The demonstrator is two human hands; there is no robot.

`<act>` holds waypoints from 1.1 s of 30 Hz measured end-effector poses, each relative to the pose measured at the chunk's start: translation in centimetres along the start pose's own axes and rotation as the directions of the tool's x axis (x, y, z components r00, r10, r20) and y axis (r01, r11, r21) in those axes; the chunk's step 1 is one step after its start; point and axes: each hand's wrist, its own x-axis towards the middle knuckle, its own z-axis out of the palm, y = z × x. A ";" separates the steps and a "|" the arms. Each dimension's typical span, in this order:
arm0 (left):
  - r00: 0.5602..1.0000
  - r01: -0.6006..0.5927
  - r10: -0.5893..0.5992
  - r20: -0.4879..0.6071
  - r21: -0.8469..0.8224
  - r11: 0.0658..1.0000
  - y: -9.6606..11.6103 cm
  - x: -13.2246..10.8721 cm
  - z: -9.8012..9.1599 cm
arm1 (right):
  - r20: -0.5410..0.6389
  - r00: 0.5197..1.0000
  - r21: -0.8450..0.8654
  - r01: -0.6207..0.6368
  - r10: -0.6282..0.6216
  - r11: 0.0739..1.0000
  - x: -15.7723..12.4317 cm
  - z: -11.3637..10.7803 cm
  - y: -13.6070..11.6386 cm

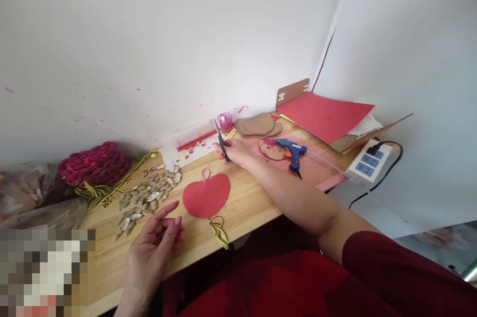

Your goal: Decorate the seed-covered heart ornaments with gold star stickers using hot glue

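A red paper heart lies flat on the wooden table, with a small pink loop at its top and a yellow-green tassel at its lower tip. Just left of the heart, my left hand hovers near the table's front edge, index finger stretched out and thumb apart from it, nothing visible in it. Beyond the heart, my right hand is closed around a pair of dark scissors, blades pointing toward the wall. My fingers partly hide the handles.
Peanut shells are scattered left of the heart, beside a magenta braided bundle. Star cutouts lie on white paper at the back. To the right are a blue glue gun, cardboard shapes, red sheet and power strip.
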 end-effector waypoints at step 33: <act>0.978 -0.210 0.199 0.065 0.275 0.938 -2.9 1.1 -0.4 | -0.347 0.935 -0.891 -0.305 -0.070 0.336 0.1 -17.9 -5.7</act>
